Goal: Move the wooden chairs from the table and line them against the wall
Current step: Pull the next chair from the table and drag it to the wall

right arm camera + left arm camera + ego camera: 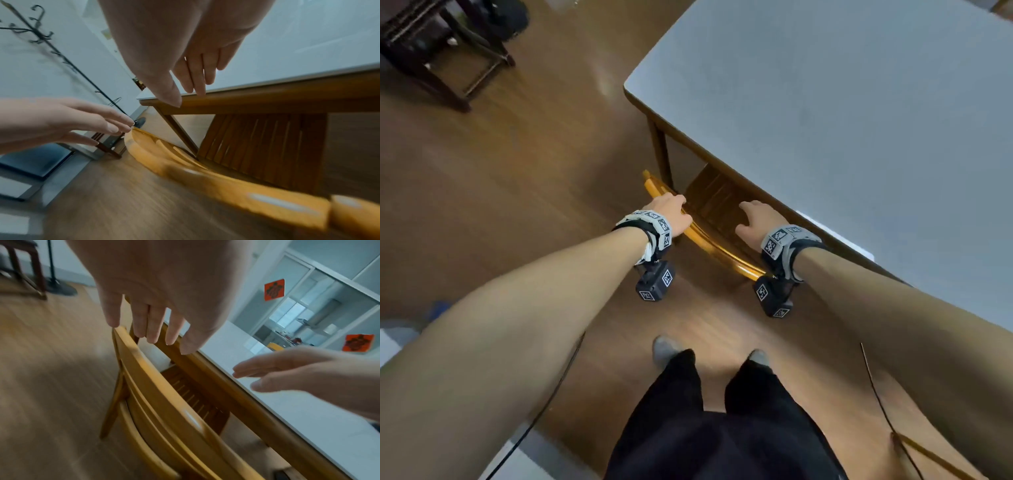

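A light wooden chair sits tucked under the white-topped table [859, 120], its curved top rail [709, 240] and slatted seat [719, 202] showing. My left hand [674, 207] hovers over the left end of the rail with fingers straight; whether it touches the rail I cannot tell. In the left wrist view its fingertips [152, 339] hang just above the rail [164, 394]. My right hand [751, 216] is open over the seat, between the rail and the table edge. In the right wrist view its fingers [197, 78] point down in front of the table's wooden edge [267, 97], holding nothing.
A dark wooden chair [431, 51] stands at the far left on the wooden floor. A black stand with a round base [61, 288] is near it by the wall. Part of another light chair rail [935, 455] shows at the lower right. My legs [705, 411] stand behind the chair.
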A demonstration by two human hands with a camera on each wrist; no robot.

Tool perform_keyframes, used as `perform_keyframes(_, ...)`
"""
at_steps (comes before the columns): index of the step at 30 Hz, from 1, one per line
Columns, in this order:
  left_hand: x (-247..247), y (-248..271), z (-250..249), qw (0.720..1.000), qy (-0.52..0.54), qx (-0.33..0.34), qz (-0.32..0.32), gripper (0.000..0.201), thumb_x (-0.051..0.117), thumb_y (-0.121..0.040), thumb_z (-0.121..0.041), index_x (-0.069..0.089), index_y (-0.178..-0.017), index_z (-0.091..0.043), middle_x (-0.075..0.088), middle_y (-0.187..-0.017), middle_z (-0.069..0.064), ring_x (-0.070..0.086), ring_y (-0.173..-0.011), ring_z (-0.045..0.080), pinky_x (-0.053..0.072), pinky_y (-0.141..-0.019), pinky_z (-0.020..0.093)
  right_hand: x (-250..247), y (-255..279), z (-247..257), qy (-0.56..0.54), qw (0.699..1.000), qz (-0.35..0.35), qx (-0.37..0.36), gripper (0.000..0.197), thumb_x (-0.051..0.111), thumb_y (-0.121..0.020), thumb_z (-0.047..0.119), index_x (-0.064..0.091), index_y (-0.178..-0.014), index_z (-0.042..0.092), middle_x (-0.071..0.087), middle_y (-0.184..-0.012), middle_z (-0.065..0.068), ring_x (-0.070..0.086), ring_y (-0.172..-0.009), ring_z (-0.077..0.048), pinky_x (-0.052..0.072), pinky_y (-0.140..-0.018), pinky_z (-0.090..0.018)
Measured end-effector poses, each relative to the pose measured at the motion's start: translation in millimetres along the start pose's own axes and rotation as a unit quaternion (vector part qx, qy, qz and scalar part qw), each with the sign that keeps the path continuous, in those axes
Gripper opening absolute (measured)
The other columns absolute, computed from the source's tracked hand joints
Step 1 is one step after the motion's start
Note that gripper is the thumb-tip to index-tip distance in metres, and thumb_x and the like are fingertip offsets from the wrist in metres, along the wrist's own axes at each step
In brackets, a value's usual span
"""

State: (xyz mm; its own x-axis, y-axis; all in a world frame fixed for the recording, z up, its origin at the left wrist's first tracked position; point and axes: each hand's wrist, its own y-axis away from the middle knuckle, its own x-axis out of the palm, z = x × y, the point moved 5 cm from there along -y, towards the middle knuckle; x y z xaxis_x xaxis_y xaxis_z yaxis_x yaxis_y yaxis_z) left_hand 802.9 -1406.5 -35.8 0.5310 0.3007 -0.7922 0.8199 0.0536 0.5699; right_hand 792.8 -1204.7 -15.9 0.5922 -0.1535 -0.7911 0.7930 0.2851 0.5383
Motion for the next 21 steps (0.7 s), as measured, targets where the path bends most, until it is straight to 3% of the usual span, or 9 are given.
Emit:
perform_keyframes(4,15,-10,2,0.999,-0.014,0.028,0.035,0.059,0.048,-0.096,-0.037,0.040,-0.152,-0.023,0.039,-0.155,0.004,0.047,-0.134,0.032,0.044,-0.105,0.047,32,12,-12,-0.046,0.996,0.042,0.061,0.065,0.053,-0.096,0.026,0.033,-0.156,0.013,0.038,-0.158,-0.009,0.045,-0.139,-0.027,0.042,-0.109,-0.039)
perform_keyframes(7,26,-13,9,0.997,-0.051,0.051,0.020,0.058,0.050,-0.094,-0.036,0.044,-0.150,-0.021,0.042,-0.153,0.004,0.045,-0.135,0.031,0.041,-0.108,0.047,57,13,-19,-0.075,0.991,0.060,0.088,0.067,0.054,-0.093,0.026,0.033,-0.156,0.015,0.038,-0.158,-0.009,0.043,-0.140,-0.028,0.040,-0.110,-0.039)
perform_keyframes(11,37,-18,14,0.991,-0.095,0.094,0.016,0.057,0.050,-0.092,-0.035,0.048,-0.147,-0.020,0.040,-0.153,0.004,0.035,-0.141,0.026,0.033,-0.114,0.046,95,18,-17,-0.101,0.986,0.076,0.104,0.057,0.057,-0.090,0.026,0.047,-0.145,0.013,0.052,-0.142,-0.010,0.054,-0.124,-0.031,0.047,-0.101,-0.041)
perform_keyframes(14,31,-31,17,0.992,-0.087,0.086,0.018,0.057,0.050,-0.093,-0.034,0.047,-0.148,-0.021,0.043,-0.153,0.005,0.039,-0.140,0.029,0.033,-0.114,0.044,111,15,-16,-0.105,0.985,0.074,0.116,0.047,0.059,-0.088,0.031,0.055,-0.131,0.014,0.058,-0.128,-0.010,0.059,-0.111,-0.031,0.050,-0.092,-0.040)
perform_keyframes(17,24,-45,14,0.988,-0.117,0.097,0.029,0.054,0.048,-0.096,-0.032,0.047,-0.149,-0.024,0.049,-0.150,0.005,0.045,-0.136,0.031,0.033,-0.113,0.040,119,8,-17,-0.103,0.982,0.067,0.145,0.048,0.059,-0.088,0.035,0.055,-0.132,0.015,0.058,-0.127,-0.007,0.059,-0.111,-0.030,0.051,-0.092,-0.040)
perform_keyframes(19,21,-58,16,0.979,-0.156,0.119,0.056,0.054,0.048,-0.094,-0.026,0.048,-0.148,-0.026,0.052,-0.147,0.005,0.046,-0.134,0.030,0.028,-0.114,0.041,121,0,-17,-0.094,0.979,0.064,0.169,0.043,0.059,-0.087,0.037,0.058,-0.125,0.017,0.062,-0.121,-0.006,0.062,-0.103,-0.029,0.051,-0.083,-0.038)
perform_keyframes(21,20,-70,17,0.960,-0.210,0.156,0.096,0.056,0.050,-0.091,-0.022,0.049,-0.147,-0.027,0.055,-0.145,0.004,0.047,-0.134,0.030,0.023,-0.117,0.041,124,-8,-17,-0.077,0.976,0.066,0.192,0.029,0.059,-0.084,0.037,0.062,-0.107,0.022,0.067,-0.105,-0.004,0.063,-0.088,-0.026,0.048,-0.071,-0.034)
